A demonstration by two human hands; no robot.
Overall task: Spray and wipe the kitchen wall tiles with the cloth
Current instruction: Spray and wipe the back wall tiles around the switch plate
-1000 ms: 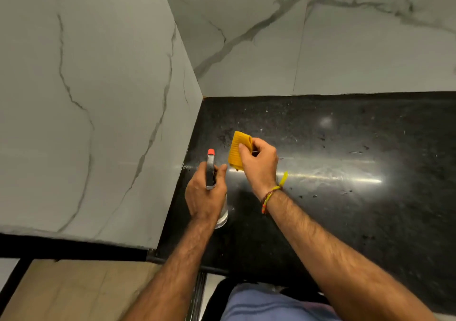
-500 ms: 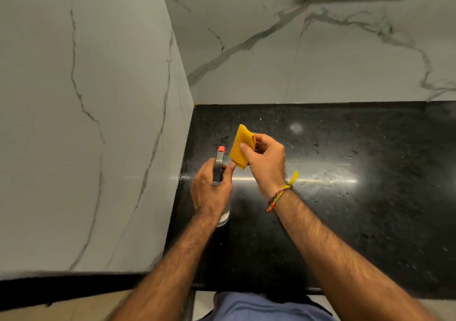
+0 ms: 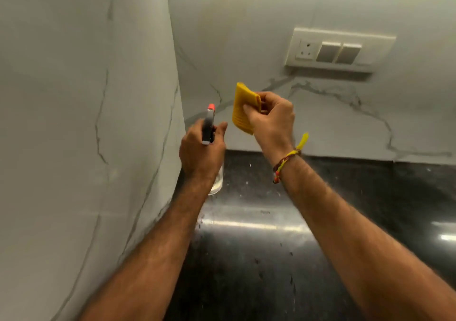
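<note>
My left hand [image 3: 201, 154] grips a clear spray bottle [image 3: 208, 125] with a dark head and an orange nozzle that points up toward the corner of the walls. Its clear base shows below my palm. My right hand [image 3: 271, 118] pinches a folded yellow ribbed cloth [image 3: 243, 108] just right of the nozzle, held in the air apart from the wall. White marble-look wall tiles with grey veins run along the left wall [image 3: 74, 123] and the back wall [image 3: 246, 36]. Both hands hover in front of the corner, above the counter.
A black speckled stone counter [image 3: 259, 259] with small droplets and light glare lies under my arms. A cream switch plate [image 3: 338, 50] with a socket and two rocker switches sits on the back wall, up and to the right of the cloth.
Both hands have risen from the counter toward the wall corner, still holding the bottle and the cloth. My view has tilted up, so the switch plate is in sight.
</note>
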